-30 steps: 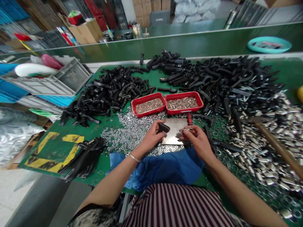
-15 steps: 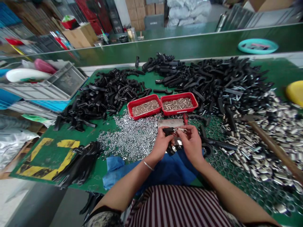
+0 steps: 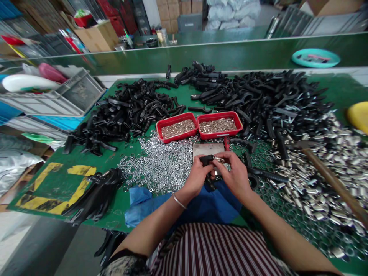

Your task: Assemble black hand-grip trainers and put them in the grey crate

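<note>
My left hand (image 3: 197, 175) is closed around a black plastic handle part (image 3: 206, 158), whose lower end shows beneath the fingers. At the right end of that part sits a small metal spring (image 3: 219, 159), which my right hand (image 3: 236, 174) pinches between thumb and fingertips. The two hands nearly touch, in front of a flat metal block (image 3: 207, 149). Just behind the hands stand two red trays, the left tray (image 3: 177, 140) holding tiny metal pieces and the right tray (image 3: 220, 134) small pins. A blue cloth (image 3: 169, 210) lies under my forearms.
Metal nuts (image 3: 161, 165) spread left of the hands. Piles of black parts (image 3: 126, 109) cover the back. Silvery sleeves (image 3: 324, 180) and a wooden-handled hammer (image 3: 333, 176) lie at right. Finished-looking black handles (image 3: 97, 195) rest at the left front edge, beside yellow tape (image 3: 46, 205).
The spring now sits up against the end of the black part, where a little more of it stuck out before. The view has shifted slightly.
</note>
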A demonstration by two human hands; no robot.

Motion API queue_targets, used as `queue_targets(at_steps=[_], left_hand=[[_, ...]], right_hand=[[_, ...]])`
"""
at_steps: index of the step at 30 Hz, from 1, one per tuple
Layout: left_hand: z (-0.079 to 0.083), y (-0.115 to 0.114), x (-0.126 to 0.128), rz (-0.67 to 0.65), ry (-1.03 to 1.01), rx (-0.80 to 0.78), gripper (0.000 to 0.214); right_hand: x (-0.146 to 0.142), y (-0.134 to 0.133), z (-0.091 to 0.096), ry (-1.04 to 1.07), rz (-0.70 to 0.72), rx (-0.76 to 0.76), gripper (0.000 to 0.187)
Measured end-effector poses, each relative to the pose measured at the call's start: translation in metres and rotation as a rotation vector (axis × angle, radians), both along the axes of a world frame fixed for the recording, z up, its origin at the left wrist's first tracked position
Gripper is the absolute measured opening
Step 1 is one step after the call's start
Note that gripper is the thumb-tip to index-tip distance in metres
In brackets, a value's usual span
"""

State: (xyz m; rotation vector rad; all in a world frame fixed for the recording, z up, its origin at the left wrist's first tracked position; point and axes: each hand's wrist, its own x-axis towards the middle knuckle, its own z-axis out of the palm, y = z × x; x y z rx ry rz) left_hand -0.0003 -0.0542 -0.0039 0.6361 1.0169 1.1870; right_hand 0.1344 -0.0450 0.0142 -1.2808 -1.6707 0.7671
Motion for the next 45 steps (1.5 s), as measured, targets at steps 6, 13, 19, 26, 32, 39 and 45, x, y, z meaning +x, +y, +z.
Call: queue_targets(at_steps=[6,13,19,26,32,39,45], left_hand=[[0.007,-0.009,-0.002,-0.319,0.146,0.040,0.042],[0.021,-0.017,-0.020,-0.530,0.009,0.097,0.037],[0.011,0.004,-0.034,0.012,-0.075,0.046,0.028],[0.013,0.028,-0.037,0.072,0.083,0.132,0.031],[0.016,0.039,-0.024,0.114,0.504,0.404,0.022],[0.013,0.043,-0.019,0.055,0.771,0.543,0.019],[0.020,0.038,-0.014,0.037,0.794,0.514,0.019]], right_hand=[[0.011,0.020,0.001,0.214,0.112,-0.291,0.027],[0.017,0.043,-0.005,0.363,0.427,-0.607,0.038],[0.012,0.096,-0.028,-0.504,0.304,0.110,0.017],[0.009,0.100,-0.030,-0.565,0.415,0.173,0.014],[0.003,0.051,-0.014,0.572,0.248,-0.493,0.030],[0.004,0.044,-0.005,0.806,0.281,-0.816,0.030],[0.008,0.034,0.000,0.495,0.221,-0.480,0.030]])
